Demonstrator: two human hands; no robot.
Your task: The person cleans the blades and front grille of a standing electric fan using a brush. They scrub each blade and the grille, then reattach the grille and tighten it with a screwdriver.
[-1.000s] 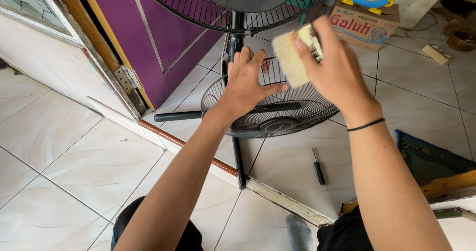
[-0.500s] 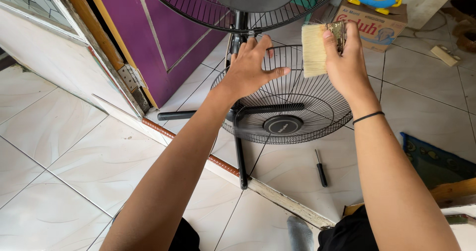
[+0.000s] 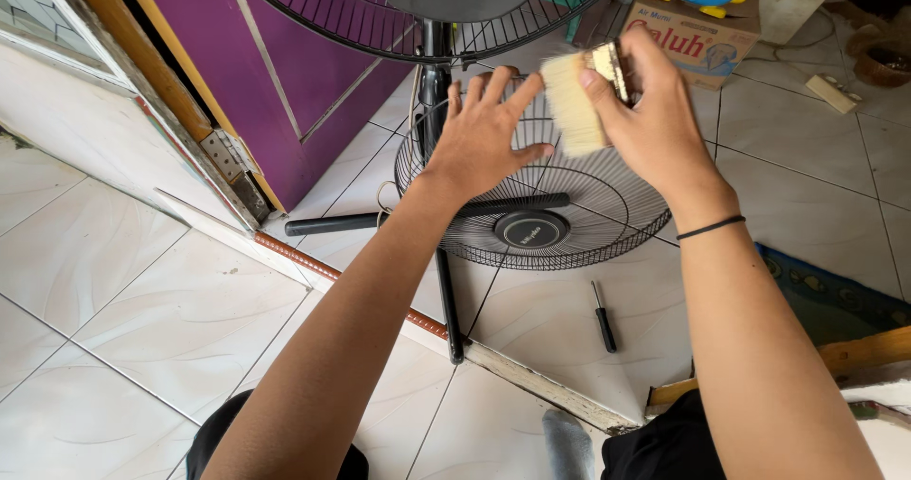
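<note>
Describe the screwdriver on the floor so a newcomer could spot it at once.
Start at the round black wire fan guard that the left hand steadies. Just below its rim, on the white tiled floor, lies the small black-handled screwdriver, the only loose tool there.

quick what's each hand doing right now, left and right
Left hand: open, fingers spread on the rim of the loose fan grille, steadying it.
Right hand: closed on a pale-bristled brush, bristles against the grille.
</note>
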